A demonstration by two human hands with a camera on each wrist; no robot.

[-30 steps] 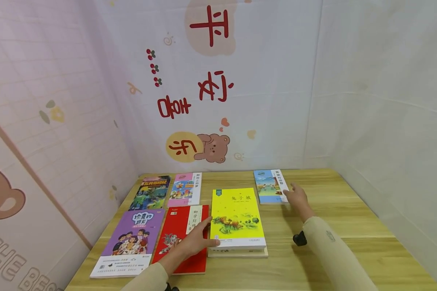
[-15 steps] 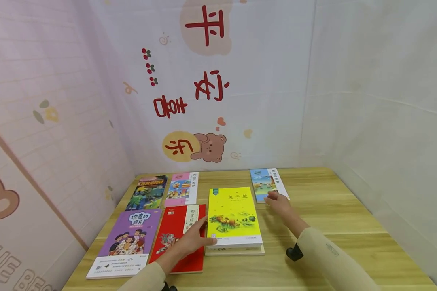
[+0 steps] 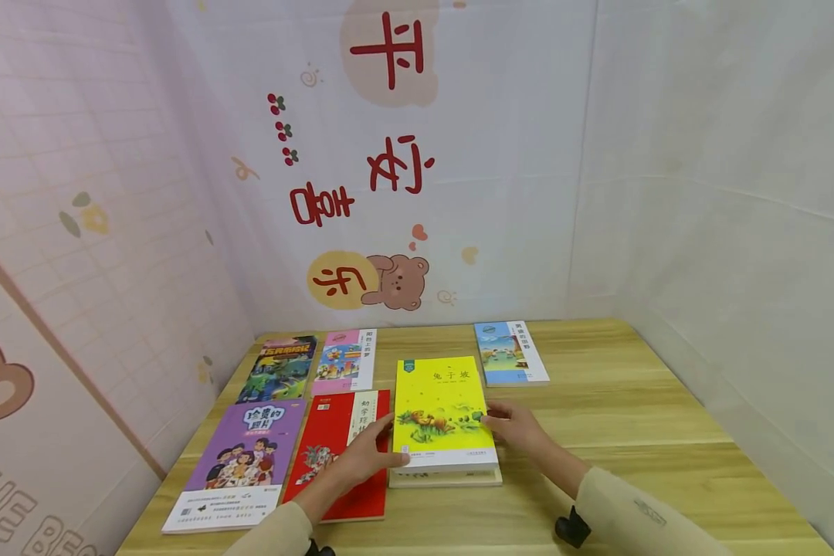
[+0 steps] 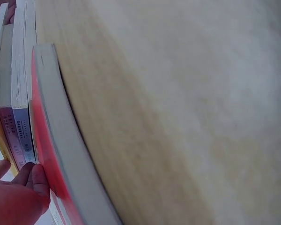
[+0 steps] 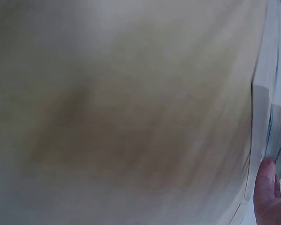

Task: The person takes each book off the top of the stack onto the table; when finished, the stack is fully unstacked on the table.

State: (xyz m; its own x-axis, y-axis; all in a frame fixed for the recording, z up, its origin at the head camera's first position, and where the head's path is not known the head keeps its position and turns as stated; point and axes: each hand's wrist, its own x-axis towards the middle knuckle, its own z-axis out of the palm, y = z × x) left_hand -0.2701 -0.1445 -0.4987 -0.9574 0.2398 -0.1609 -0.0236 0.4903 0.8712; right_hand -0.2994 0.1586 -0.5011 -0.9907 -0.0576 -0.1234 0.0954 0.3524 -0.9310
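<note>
A yellow picture-cover book (image 3: 441, 386) lies on top of a stack in the head view, with a cream book (image 3: 452, 479) showing at its base. Pink and blue spines (image 4: 22, 129) show between them in the left wrist view. My left hand (image 3: 364, 461) rests against the stack's left side, thumb at the yellow book's near corner. Its fingertips touch the spines in the left wrist view. On the opposite side, my right hand (image 3: 521, 432) touches the page edges (image 5: 276, 131), fingers fairly straight. Under my left forearm lies a red book (image 3: 350, 506).
To the left lie a purple book (image 3: 243, 463) and a dark green book (image 3: 278, 371). A pink book (image 3: 344, 363) and a blue book (image 3: 507, 355) lie toward the back of the wooden table (image 3: 618, 455). Printed cloth walls (image 3: 500, 193) stand behind and beside it.
My right hand has moved from the blue book at the back, leftward and nearer, to the right side of the stack. My left hand has stayed at the stack's left side.
</note>
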